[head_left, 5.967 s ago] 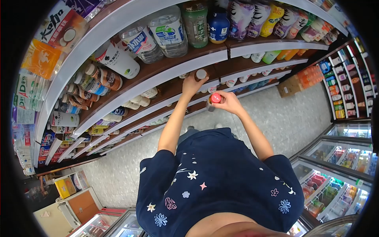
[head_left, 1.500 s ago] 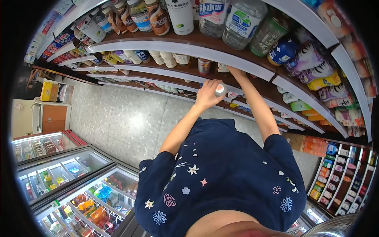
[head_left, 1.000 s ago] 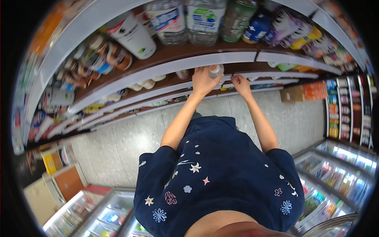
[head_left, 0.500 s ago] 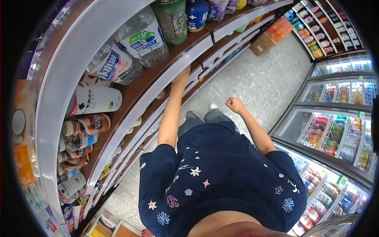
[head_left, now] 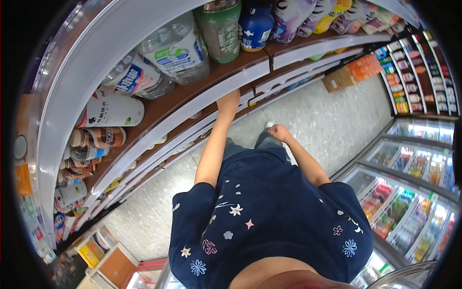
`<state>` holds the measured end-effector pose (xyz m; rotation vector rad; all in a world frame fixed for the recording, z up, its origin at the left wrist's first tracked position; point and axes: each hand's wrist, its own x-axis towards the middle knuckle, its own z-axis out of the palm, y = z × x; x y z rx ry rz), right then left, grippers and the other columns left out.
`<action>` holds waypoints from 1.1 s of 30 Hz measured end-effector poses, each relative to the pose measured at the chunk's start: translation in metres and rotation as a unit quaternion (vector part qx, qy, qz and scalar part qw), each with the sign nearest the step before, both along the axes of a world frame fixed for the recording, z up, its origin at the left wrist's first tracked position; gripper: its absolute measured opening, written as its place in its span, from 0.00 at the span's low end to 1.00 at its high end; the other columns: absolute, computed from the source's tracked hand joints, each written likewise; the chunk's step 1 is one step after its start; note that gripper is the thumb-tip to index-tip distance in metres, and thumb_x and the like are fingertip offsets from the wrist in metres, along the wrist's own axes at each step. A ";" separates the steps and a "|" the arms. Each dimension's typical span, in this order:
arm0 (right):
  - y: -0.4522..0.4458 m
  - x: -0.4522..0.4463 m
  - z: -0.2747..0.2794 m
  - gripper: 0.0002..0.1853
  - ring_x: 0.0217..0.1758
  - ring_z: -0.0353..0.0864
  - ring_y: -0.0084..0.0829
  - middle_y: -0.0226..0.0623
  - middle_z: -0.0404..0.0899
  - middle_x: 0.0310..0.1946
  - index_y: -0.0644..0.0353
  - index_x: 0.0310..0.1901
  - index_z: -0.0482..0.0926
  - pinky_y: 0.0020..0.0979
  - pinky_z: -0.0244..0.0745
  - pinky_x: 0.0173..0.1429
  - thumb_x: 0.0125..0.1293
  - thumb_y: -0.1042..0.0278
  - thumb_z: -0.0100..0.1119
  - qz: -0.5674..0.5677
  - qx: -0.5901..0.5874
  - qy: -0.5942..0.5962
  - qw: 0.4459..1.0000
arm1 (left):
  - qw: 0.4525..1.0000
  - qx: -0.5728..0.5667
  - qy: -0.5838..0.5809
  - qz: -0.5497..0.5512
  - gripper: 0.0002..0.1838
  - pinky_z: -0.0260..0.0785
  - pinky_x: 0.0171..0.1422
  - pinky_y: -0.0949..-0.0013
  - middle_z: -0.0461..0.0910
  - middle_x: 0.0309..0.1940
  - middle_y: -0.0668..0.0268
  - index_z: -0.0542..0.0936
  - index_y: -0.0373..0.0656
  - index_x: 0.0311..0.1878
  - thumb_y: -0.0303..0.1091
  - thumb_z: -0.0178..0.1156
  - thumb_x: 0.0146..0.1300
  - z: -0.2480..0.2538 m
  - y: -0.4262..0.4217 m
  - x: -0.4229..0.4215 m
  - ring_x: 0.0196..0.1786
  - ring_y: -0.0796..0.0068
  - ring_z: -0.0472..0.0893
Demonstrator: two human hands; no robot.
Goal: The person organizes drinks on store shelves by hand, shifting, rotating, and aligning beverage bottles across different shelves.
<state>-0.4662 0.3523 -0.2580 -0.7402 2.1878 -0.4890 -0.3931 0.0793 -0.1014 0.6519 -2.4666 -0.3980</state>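
Observation:
My left hand point(head_left: 229, 100) reaches in under the white front rail point(head_left: 236, 81) of a shelf. Its fingers are hidden by that rail, so what it touches cannot be seen. On the shelf above it stand a large clear water bottle point(head_left: 179, 57), a green-labelled bottle point(head_left: 221, 33) and a blue bottle point(head_left: 255, 30). My right hand point(head_left: 280, 132) hangs in front of my body over the floor, its fingers curled closed, with nothing visible in them.
A white labelled bottle point(head_left: 115, 110) and several brown drink bottles point(head_left: 108, 137) fill the shelf to the left. Cardboard boxes point(head_left: 338, 79) stand on the floor at the shelf's far end. Glass-door drink coolers point(head_left: 399, 192) line the right side.
The view has swung, so the shelf's far end and the floor boxes show further right. My left hand stays under the shelf rail. My right hand has come a little closer to my left.

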 end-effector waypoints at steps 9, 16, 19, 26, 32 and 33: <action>0.015 -0.189 -0.014 0.12 0.26 0.81 0.29 0.37 0.82 0.27 0.59 0.45 0.81 0.31 0.75 0.34 0.62 0.65 0.61 -0.065 -0.260 0.110 0.957 | 0.987 -0.101 0.052 0.109 0.20 0.64 0.56 0.46 0.80 0.43 0.53 0.79 0.41 0.53 0.39 0.61 0.59 0.003 0.069 -0.066 0.49 0.47 0.77; -0.046 -0.292 0.134 0.23 0.50 0.76 0.51 0.55 0.75 0.52 0.69 0.55 0.72 0.40 0.72 0.51 0.58 0.70 0.61 -0.222 -0.438 0.232 0.840 | 0.980 -0.008 0.058 0.191 0.18 0.65 0.52 0.41 0.76 0.50 0.45 0.79 0.43 0.51 0.38 0.62 0.58 -0.012 0.083 -0.089 0.49 0.38 0.74; -0.065 -0.346 0.120 0.17 0.55 0.71 0.58 0.56 0.76 0.48 0.66 0.49 0.76 0.48 0.63 0.63 0.59 0.68 0.60 -0.052 -0.447 0.377 0.810 | 0.976 0.028 0.041 0.214 0.27 0.62 0.58 0.45 0.76 0.52 0.44 0.73 0.37 0.60 0.36 0.62 0.57 -0.002 0.083 -0.096 0.54 0.38 0.72; -0.093 -0.385 0.083 0.12 0.46 0.78 0.52 0.48 0.83 0.38 0.62 0.39 0.82 0.48 0.70 0.54 0.60 0.63 0.58 0.067 -0.421 0.503 0.752 | 0.970 0.015 0.127 0.205 0.17 0.65 0.59 0.45 0.81 0.37 0.52 0.79 0.40 0.45 0.30 0.65 0.49 -0.003 0.068 -0.114 0.47 0.43 0.77; -0.084 -0.370 0.114 0.15 0.45 0.81 0.49 0.44 0.84 0.38 0.58 0.46 0.84 0.47 0.70 0.55 0.61 0.62 0.59 0.081 -0.377 0.471 0.794 | 0.961 -0.093 0.184 0.183 0.14 0.73 0.43 0.52 0.83 0.37 0.57 0.84 0.45 0.41 0.35 0.69 0.50 -0.021 0.037 -0.127 0.40 0.51 0.82; -0.082 -0.368 0.119 0.15 0.44 0.81 0.49 0.44 0.84 0.38 0.59 0.46 0.83 0.46 0.70 0.54 0.61 0.62 0.59 0.093 -0.392 0.447 0.799 | 0.961 -0.107 0.185 0.178 0.14 0.73 0.43 0.52 0.83 0.37 0.57 0.84 0.45 0.41 0.35 0.69 0.50 -0.022 0.032 -0.130 0.40 0.51 0.82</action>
